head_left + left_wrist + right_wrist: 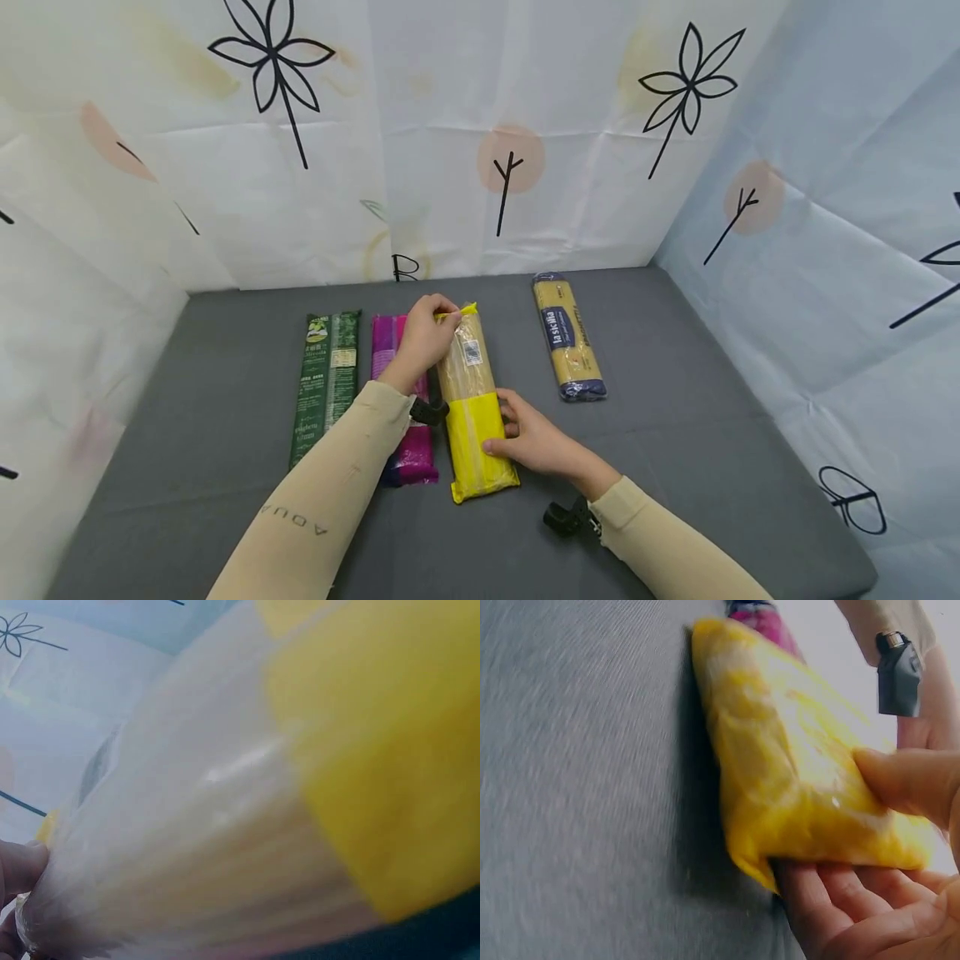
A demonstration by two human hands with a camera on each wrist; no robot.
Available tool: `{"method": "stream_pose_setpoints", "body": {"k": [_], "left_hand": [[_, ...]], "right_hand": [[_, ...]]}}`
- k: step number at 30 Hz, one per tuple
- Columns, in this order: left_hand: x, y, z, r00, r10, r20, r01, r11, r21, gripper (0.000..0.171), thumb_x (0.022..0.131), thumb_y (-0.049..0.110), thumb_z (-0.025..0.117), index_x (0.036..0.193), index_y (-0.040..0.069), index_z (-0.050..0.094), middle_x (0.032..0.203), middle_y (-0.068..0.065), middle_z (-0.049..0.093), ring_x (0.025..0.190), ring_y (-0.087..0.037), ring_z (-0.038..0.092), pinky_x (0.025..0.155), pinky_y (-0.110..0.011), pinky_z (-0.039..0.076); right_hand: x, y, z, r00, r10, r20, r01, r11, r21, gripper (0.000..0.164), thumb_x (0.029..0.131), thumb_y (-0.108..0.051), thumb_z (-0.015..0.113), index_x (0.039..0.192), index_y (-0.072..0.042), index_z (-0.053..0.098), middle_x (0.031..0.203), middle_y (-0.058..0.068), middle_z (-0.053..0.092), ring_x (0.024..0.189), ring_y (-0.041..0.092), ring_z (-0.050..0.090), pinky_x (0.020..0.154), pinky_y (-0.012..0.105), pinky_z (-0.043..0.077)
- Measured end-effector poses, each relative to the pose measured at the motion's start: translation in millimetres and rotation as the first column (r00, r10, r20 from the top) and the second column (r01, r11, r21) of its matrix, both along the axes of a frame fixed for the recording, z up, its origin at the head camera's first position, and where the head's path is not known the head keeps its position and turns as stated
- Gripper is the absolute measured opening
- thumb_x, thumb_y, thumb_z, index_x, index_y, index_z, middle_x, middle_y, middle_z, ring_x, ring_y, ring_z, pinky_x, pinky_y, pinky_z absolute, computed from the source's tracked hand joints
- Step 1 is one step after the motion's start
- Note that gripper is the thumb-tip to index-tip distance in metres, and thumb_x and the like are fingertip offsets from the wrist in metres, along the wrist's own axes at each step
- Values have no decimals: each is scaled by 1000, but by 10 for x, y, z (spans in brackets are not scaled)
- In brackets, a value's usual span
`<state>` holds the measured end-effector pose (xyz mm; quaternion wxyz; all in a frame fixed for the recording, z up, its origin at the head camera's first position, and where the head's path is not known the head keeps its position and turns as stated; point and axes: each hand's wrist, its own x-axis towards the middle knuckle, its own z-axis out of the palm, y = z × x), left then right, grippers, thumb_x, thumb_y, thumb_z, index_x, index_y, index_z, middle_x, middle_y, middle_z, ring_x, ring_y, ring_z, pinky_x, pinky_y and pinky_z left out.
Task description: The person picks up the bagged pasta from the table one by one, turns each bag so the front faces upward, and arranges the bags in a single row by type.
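Observation:
A yellow and clear plastic pack of spaghetti (474,442) with a white barcode label lies lengthwise between my hands. At its far end my left hand (424,340) pinches the yellow corner between thumb and fingers. My right hand (536,440) grips the near right side; in the right wrist view the thumb (911,780) presses on top while the other fingers (847,900) curl under the edge. The left wrist view is filled by the pack's clear section (202,825), blurred and close. Left of it lies a magenta and purple pack (414,454), partly hidden by my left arm.
A dark green pack (324,387) lies at the left, its lower part behind my left sleeve. At the back right lies a tan and navy pasta pack (568,337). Everything rests on a grey cloth-covered table (675,417), with patterned white sheets (442,100) behind and beside it.

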<state>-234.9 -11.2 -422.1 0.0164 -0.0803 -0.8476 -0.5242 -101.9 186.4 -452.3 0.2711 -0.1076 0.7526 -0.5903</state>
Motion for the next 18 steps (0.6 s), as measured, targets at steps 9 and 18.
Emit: {"method": "stream_pose_setpoints", "body": {"k": [9, 18], "left_hand": [[22, -60, 1, 995, 85, -55, -85, 996, 2, 18, 97, 28, 61, 109, 15, 63, 120, -10, 38, 114, -29, 34, 90, -45, 42], [192, -90, 2, 998, 56, 4, -55, 996, -71, 55, 96, 44, 56, 143, 19, 41, 132, -14, 31, 119, -32, 27, 95, -49, 38]], "right_hand": [[-8, 4, 84, 986, -152, -68, 149, 988, -40, 68, 93, -11, 66, 149, -18, 27, 132, 14, 50, 104, 29, 62, 77, 42, 55], [-31, 38, 263, 923, -229, -309, 275, 955, 112, 56, 92, -9, 66, 141, -23, 42, 122, 4, 56, 94, 23, 60, 71, 37, 54]]}}
